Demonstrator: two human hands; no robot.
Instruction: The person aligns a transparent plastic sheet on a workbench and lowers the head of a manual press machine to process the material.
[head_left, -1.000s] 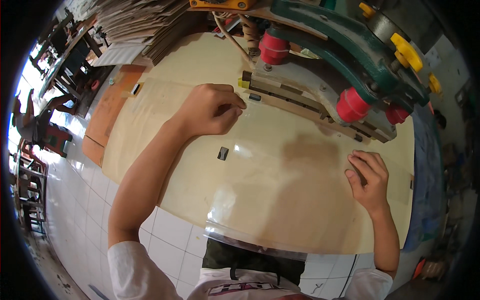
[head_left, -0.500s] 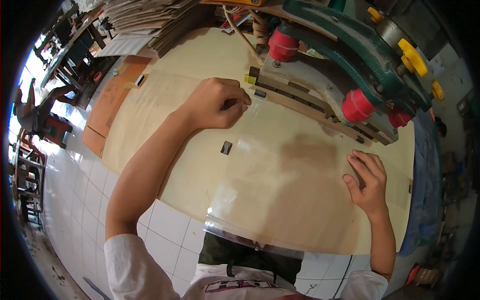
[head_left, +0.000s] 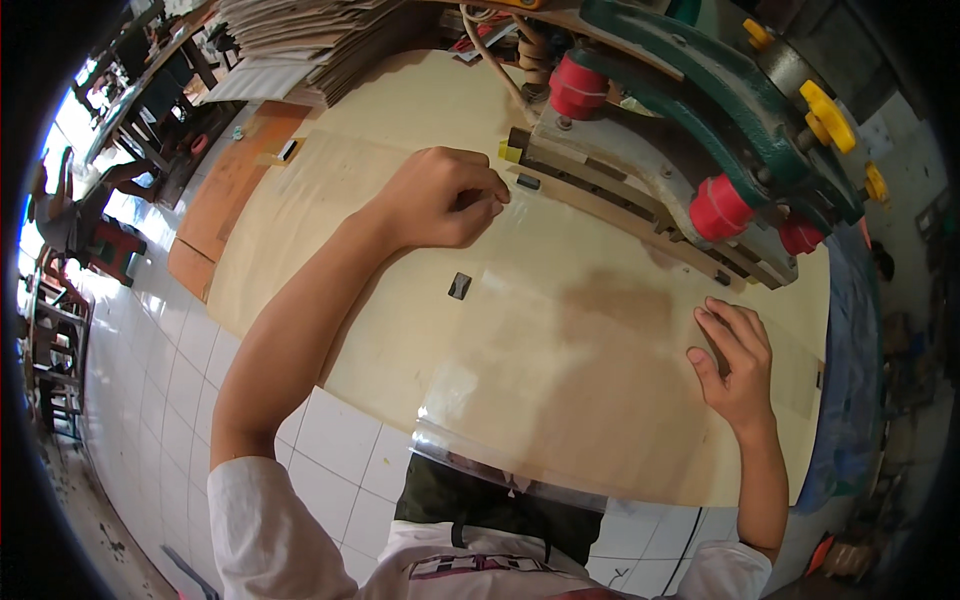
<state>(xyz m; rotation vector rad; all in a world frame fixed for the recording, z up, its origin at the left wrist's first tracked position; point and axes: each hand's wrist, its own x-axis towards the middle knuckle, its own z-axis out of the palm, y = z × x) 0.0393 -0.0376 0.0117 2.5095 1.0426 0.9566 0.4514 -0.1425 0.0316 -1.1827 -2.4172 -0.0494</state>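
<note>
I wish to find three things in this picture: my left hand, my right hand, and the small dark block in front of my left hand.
Left hand point(head_left: 440, 200): head view, back of the hand.
Right hand point(head_left: 738, 362): head view, middle of the hand.
Small dark block point(head_left: 459, 286): head view, upper face.

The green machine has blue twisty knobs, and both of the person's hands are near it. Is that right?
Not quite: the knobs on the green machine are yellow, not blue, as the head view shows. The left hand and right hand are near it.
</note>
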